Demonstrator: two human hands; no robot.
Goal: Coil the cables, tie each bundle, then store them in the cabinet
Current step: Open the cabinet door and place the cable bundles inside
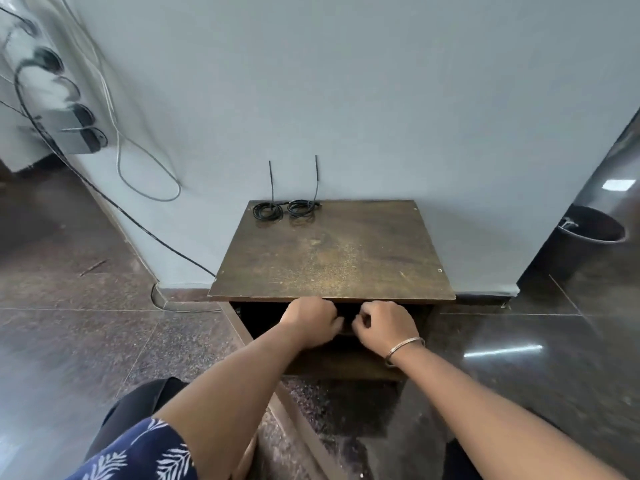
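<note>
A low wooden cabinet (346,258) stands against the grey wall, its door (298,420) swung open toward me on the left. Two coiled black cable bundles, the left one (266,211) and the right one (300,207), lie at the back left of its top, each with a thin tie tail pointing up. My left hand (310,320) and my right hand (386,325) reach into the dark opening under the top. Both have curled fingers that pinch a dark cable bundle (346,322) between them; the shadow hides most of it.
A power strip (81,131) with plugs hangs on the wall at the far left. A black cable (138,216) and a white cable loop (156,188) trail from it. A dark bin (592,228) stands at the right. My knee (138,410) is at the lower left.
</note>
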